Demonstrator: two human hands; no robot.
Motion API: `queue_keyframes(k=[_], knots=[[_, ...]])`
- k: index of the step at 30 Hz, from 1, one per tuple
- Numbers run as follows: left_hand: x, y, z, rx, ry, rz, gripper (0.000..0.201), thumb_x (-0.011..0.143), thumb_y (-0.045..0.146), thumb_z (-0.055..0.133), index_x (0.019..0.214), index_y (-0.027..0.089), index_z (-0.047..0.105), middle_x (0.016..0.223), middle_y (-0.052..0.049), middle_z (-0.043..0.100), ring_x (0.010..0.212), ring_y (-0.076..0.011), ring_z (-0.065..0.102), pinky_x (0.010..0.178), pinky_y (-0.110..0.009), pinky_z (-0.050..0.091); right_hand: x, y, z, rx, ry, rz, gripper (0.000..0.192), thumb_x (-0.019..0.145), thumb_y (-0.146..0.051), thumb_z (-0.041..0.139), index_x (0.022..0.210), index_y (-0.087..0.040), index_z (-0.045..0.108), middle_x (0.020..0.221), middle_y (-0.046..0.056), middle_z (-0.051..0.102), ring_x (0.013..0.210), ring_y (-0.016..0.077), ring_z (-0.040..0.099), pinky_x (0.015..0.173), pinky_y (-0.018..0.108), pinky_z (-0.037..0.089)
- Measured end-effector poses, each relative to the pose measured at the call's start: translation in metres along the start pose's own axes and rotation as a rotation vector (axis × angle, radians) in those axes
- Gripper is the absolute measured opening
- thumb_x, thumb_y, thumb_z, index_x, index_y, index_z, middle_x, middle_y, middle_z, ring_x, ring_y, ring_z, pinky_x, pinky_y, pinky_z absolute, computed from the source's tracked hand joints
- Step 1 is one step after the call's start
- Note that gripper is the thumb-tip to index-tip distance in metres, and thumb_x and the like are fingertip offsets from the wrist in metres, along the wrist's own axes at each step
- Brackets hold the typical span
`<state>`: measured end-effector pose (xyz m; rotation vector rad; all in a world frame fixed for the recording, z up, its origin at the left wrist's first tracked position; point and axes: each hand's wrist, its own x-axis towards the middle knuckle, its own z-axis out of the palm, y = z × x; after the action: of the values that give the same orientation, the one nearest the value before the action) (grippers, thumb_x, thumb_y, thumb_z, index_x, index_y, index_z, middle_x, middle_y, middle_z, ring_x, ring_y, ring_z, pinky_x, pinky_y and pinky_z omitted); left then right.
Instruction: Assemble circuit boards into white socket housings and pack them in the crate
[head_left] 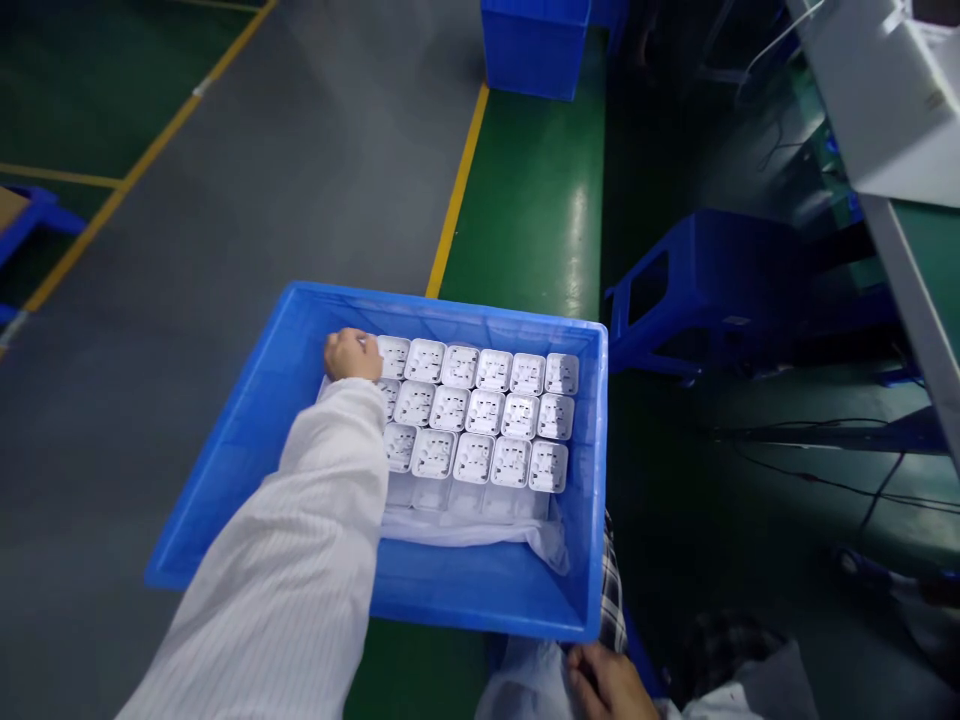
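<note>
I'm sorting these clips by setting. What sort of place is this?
Most likely a factory floor. Yellow lane lines mark the painted grey-green floor, a blue crate holds rows of identical white plastic parts, and the left hand reaching into it comes from a white striped work-coat sleeve.

Floor [315,150] grey, with yellow line [456,195] bordering glossy green strip [536,190]. Blue stool [697,290] right; blue bin [534,45] at top; pale workbench [885,110] upper right.

White parts [480,415] lie in the crate [465,590], stool [705,290] right.
</note>
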<state>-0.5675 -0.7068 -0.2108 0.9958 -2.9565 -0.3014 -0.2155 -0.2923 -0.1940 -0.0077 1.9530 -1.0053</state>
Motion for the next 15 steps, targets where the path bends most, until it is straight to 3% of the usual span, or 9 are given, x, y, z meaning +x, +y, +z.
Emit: queue_keyframes(k=[4,9,12,15], knots=[[-0.023,0.025,0.019,0.049,-0.075,0.018,0.029,0.082,0.032,0.05,0.101,0.014,0.064,0.116,-0.019,0.057,0.11,-0.0335,0.051,0.089,-0.045,0.042,-0.001,0.003,0.001,-0.009,0.008,-0.019,0.016,0.087,-0.032,0.043,0.086,-0.02,0.054,0.082,0.004,0.065,0.077,0.0163,0.061,0.072,0.022,0.043],[-0.032,0.044,0.026,0.084,-0.084,0.015,0.033,0.083,0.019,0.044,0.11,0.011,0.06,0.12,-0.02,0.055,0.114,-0.0331,0.048,0.093,-0.046,0.039,-0.001,0.008,0.002,-0.032,0.022,-0.038,0.014,0.086,-0.031,0.045,0.085,-0.02,0.054,0.078,0.003,0.064,0.072,0.0153,0.06,0.069,0.021,0.043],[-0.032,0.04,0.008,0.102,-0.065,0.003,0.035,0.087,0.018,0.038,0.115,0.007,0.055,0.122,-0.021,0.052,0.116,-0.0314,0.047,0.094,-0.044,0.037,-0.002,0.007,0.001,-0.021,0.024,-0.04,0.015,0.086,-0.03,0.044,0.086,-0.02,0.054,0.08,0.003,0.064,0.074,0.0156,0.061,0.07,0.021,0.043],[-0.03,0.011,-0.026,0.123,-0.048,-0.029,0.036,0.091,0.02,0.033,0.118,0.001,0.048,0.126,-0.024,0.046,0.119,-0.0319,0.042,0.094,-0.045,0.037,-0.004,0.004,0.0,-0.006,0.036,-0.03,0.017,0.087,-0.031,0.042,0.085,-0.02,0.055,0.081,0.004,0.065,0.077,0.0165,0.061,0.072,0.022,0.043]])
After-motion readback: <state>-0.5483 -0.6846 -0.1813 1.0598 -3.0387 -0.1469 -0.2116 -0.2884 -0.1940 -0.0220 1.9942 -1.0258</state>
